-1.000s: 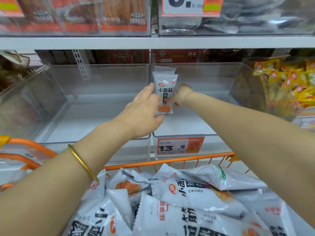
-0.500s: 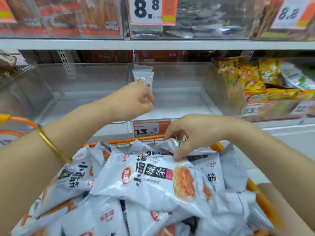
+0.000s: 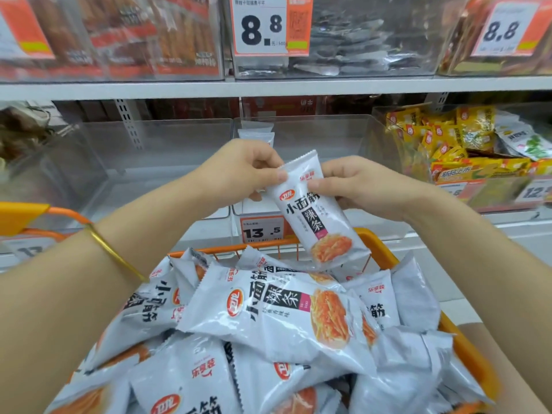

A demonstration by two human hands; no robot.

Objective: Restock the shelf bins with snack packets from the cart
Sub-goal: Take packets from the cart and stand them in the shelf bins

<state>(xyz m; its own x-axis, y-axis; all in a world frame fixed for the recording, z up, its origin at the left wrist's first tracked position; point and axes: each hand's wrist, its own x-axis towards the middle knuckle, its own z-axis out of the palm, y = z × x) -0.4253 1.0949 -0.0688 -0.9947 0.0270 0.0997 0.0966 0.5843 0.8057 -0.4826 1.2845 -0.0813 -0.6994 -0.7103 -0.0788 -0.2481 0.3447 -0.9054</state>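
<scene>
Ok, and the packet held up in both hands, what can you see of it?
The held packet is a slim, glossy pale-grey plastic pouch with crimped ends, black Chinese lettering, a red oval logo and an orange snack picture near the bottom. It looks sealed and tilts top-left above the pile of packets in the cart. The left hand pinches its upper left edge; the right hand its upper right.

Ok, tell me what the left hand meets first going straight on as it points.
Likely the standing packets at the back of the clear bin; the left hand pinches the held packet, and depth is unclear.
</scene>
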